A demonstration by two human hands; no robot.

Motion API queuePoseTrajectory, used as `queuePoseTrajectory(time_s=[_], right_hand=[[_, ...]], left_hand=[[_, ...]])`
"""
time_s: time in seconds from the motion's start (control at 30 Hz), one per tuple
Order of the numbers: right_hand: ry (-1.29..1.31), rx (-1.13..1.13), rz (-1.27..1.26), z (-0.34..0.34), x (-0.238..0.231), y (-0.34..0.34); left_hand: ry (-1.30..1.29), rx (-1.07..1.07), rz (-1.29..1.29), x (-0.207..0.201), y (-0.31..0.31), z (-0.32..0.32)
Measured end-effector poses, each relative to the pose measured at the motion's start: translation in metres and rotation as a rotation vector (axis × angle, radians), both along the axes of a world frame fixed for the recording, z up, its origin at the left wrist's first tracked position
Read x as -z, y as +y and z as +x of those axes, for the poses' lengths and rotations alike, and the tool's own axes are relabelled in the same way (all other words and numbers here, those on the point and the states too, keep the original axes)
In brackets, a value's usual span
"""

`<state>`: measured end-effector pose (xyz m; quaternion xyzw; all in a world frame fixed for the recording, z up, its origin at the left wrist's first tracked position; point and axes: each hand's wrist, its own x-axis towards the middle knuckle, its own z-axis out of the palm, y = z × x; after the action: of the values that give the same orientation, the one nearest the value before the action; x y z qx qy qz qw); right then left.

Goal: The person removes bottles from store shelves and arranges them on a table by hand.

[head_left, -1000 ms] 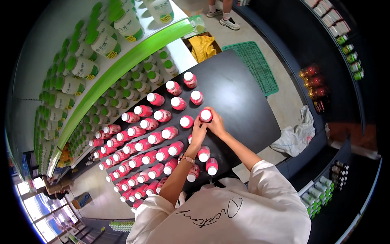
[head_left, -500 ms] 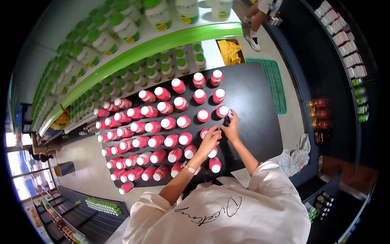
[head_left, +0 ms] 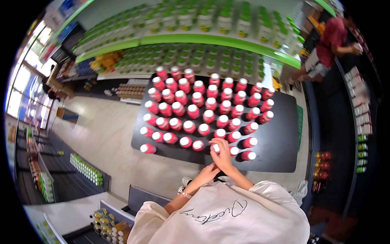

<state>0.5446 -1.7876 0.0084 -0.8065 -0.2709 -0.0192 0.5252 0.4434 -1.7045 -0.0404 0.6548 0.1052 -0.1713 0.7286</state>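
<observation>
My right hand (head_left: 222, 155) is at the front row of red bottles with white caps, its fingers curled round the top of one red bottle (head_left: 215, 149). That bottle stands among the others, and its body is mostly hidden by the hand. My left hand (head_left: 206, 172) is drawn back at the table's near edge, close under my right wrist; its fingertips are partly hidden. Beside the right hand stand another red bottle (head_left: 234, 151) on the right and a red bottle (head_left: 198, 145) on the left. All the bottles stand in rows on a black table (head_left: 280, 138).
Behind the table, a shelf with a green edge (head_left: 211, 39) holds many white bottles with green caps. A person in a red shirt (head_left: 331, 36) stands at the far right by dark shelves (head_left: 325, 122). A white counter (head_left: 77, 209) is at the lower left.
The view has swung so the table sits farther off and more bottles show. My left hand has drawn back toward my body; my right hand has moved from the right-hand bottles to a front-row bottle.
</observation>
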Motion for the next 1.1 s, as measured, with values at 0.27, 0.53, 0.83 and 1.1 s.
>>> queuePoseTrajectory(time_s=[0.27, 0.53, 0.83, 1.1], right_hand=[[0.033, -0.700, -0.121, -0.139, 0.002, 0.144], [0.102, -1.204, -0.283, -0.245, 0.038, 0.218], [0.416, -1.404, -0.542, -0.252, 0.068, 0.325], [0.306, -1.577, -0.520, -0.231, 0.031, 0.530]], left_hand=[[0.076, -0.348, 0.043, 0.020, 0.104, -0.168], [-0.171, -0.779, 0.169, 0.077, 0.173, -0.284], [0.305, -0.770, 0.176, 0.061, 0.260, -0.305], [0.183, -0.992, 0.188, 0.024, 0.427, -0.282]])
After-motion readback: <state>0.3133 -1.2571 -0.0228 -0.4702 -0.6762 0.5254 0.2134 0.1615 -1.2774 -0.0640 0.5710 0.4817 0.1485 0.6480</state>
